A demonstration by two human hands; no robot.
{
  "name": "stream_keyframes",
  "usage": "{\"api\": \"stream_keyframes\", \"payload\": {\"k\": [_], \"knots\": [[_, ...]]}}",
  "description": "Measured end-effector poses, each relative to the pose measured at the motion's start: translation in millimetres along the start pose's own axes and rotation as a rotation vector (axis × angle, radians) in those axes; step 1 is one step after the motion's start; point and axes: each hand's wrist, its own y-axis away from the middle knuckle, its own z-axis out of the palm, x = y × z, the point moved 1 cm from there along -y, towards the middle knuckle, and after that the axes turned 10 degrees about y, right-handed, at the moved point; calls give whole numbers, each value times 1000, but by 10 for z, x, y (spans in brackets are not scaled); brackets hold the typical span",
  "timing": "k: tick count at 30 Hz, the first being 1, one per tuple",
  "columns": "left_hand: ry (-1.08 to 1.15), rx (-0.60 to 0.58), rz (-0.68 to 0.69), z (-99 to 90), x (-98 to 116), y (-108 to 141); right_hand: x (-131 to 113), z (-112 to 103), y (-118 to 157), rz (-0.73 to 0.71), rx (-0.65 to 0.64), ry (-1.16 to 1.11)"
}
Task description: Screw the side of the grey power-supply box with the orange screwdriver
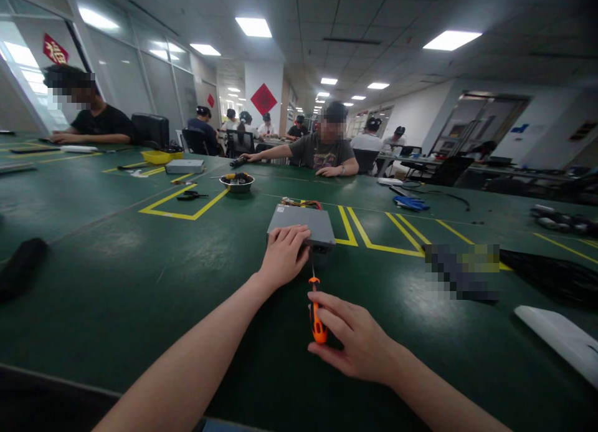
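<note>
A grey metal computer power supply [311, 223] lies on the green table in front of me, with coloured wires at its far side. My left hand [287, 251] grips its near left part, fingers over the top and thumb at the near face. Between the fingers and thumb of my right hand [352, 335] is the orange-and-black handle of a screwdriver [319, 326]. Its shaft points away from me to the near face of the power supply. Whether the tip sits in a screw is too small to tell.
Beyond stands a metal bowl [237, 182] of tools, near another grey box [185, 166] and a yellow tray [161, 156]. Blue gloves [410, 202] lie to the right, a white device [558, 341] nearer. Across the table a person [322, 148] reaches toward a dark tool [238, 162].
</note>
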Motion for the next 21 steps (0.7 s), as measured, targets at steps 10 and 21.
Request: {"api": "stream_keyframes", "payload": {"k": [10,21], "knots": [[15,-4,-1,-8,9,-4,23,22,16,8,68,-13],[5,-8,-11,-9,11,-4,33,45,11,2,7,10]]}}
